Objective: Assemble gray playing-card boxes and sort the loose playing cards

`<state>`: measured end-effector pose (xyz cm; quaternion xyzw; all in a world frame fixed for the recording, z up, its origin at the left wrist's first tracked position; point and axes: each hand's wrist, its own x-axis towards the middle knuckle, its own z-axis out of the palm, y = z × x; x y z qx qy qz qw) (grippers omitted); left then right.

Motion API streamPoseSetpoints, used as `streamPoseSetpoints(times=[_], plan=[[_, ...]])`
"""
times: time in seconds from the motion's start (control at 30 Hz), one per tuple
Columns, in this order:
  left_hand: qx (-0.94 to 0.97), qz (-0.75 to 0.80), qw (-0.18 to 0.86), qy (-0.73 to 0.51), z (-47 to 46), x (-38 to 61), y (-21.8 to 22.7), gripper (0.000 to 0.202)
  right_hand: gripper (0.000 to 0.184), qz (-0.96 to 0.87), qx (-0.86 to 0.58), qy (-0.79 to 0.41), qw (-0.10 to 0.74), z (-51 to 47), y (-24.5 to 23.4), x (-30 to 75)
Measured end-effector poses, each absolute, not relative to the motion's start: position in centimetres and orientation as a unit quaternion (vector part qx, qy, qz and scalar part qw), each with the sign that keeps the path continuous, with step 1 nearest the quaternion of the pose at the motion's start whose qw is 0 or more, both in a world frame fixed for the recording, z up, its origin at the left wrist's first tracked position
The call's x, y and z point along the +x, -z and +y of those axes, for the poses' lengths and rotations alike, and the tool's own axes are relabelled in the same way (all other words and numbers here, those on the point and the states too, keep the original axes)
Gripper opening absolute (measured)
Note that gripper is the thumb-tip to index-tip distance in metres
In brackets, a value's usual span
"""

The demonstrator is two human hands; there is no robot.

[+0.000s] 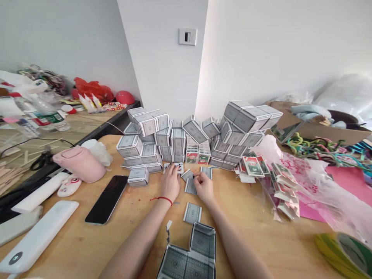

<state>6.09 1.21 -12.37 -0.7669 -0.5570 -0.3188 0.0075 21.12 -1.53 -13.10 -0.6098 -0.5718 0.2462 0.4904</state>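
My left hand (pixel 171 182), with a red string bracelet at the wrist, rests fingers forward on a face-up playing card (pixel 181 166). The fingers look extended, with their tips on the card. My right hand (pixel 204 186) has its fingers curled together in a pinch; what lies between the tips is too small to make out. Several grey-patterned cards lie face down around it, one card (pixel 190 186) beside the fingers and another card (pixel 192 212) nearer me. At the front stands a structure of folded cards (pixel 200 248), between my forearms.
Stacked card blocks (pixel 149 149) rise behind my hands, with more blocks (pixel 241 131) at right. Red-and-green card boxes (pixel 253 166) lie beside pink plastic. A black phone (pixel 107 199), a white power bank (pixel 40 236) and a pink case (pixel 80 163) are left; yellow tape (pixel 328 248) is front right.
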Motion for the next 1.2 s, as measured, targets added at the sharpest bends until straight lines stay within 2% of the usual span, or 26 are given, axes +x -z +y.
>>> streamPoseSetpoints(times=[0.43, 0.83, 1.1, 1.2], plan=[[-0.792, -0.534, -0.014, 0.296, 0.9, 6.3, 11.8, 0.024, 0.023, -0.574, -0.614, -0.244, 0.484, -1.6, 13.0, 21.1], [-0.796, -0.524, -0.015, 0.304, 1.1, 6.4, 12.3, 0.034, 0.024, -0.571, -0.620, -0.244, 0.480, -1.6, 12.9, 21.1], [-0.789, -0.489, -0.012, 0.372, 0.6, 6.4, 11.3, 0.025, 0.022, -0.573, -0.598, -0.263, 0.495, -1.7, 12.7, 21.1], [-0.786, -0.478, 0.010, 0.392, 0.2, 6.1, 10.6, 0.024, 0.027, -0.585, -0.566, -0.286, 0.505, -1.8, 12.3, 20.9]])
